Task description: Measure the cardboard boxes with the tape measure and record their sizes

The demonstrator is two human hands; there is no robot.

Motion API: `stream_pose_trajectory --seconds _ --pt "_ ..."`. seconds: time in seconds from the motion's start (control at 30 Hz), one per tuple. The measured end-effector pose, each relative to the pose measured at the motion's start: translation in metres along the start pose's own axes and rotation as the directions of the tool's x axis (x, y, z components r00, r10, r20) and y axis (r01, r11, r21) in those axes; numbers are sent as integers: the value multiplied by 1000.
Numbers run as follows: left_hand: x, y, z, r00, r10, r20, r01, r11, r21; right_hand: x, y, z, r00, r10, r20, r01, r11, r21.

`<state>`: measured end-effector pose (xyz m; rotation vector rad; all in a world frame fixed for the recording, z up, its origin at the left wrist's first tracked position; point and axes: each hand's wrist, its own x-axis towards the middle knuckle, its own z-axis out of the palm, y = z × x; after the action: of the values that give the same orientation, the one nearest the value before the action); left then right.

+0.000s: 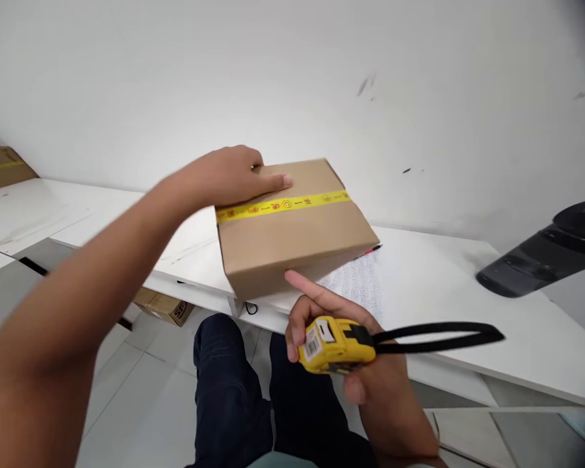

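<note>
A brown cardboard box [292, 235] with yellow printed tape [286, 204] across its top is tilted over the front part of the white table. My left hand [234, 175] grips its far left side, with the thumb lying on top and the other fingers hidden behind the edge. My right hand [365, 354] holds a yellow tape measure [338, 346] with a black wrist strap [439, 337]. The right index finger stretches out to the box's lower front edge and seems to touch it. No blade of the tape measure shows.
On the white table [448, 292], a written sheet of paper [358, 286] and a pen [370, 251] lie partly under the box. A dark cup with a lid [541, 260] stands at the right. More cartons are at the far left [4, 168] and below the table [163, 305].
</note>
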<state>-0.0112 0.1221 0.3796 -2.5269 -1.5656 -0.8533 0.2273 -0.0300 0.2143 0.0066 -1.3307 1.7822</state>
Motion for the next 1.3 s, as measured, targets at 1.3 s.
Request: stream_pose_trajectory --seconds 1.3 --pt "-90 67 -36 858 499 -121 -410 808 422 137 -160 -23 984 93 155 97 454 -886"
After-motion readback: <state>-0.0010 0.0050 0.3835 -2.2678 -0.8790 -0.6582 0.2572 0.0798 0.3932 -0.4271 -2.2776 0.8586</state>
